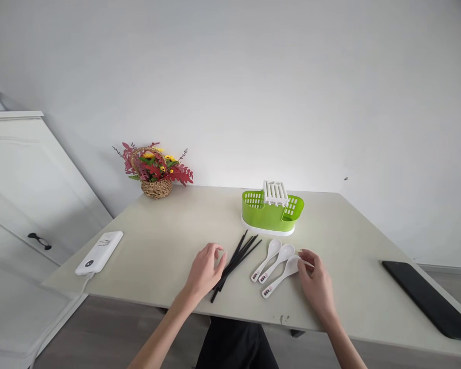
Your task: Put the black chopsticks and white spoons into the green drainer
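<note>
Several black chopsticks (238, 259) lie in a bundle on the beige table (169, 241). My left hand (205, 271) rests just left of them, fingers curled loosely and empty, thumb near the sticks. Three white spoons (276, 264) lie side by side to the right. My right hand (315, 281) sits beside the nearest spoon, with its fingertips touching that spoon's bowl, fingers bent but not wrapped round it. A green cutlery drainer (271, 211) with a white insert stands behind the spoons.
A wicker basket of red and yellow flowers (156, 171) stands at the back left against the wall. A white power bank (100, 252) lies at the left edge, a black tablet (430, 300) at the right edge. A white cabinet (19, 189) stands left.
</note>
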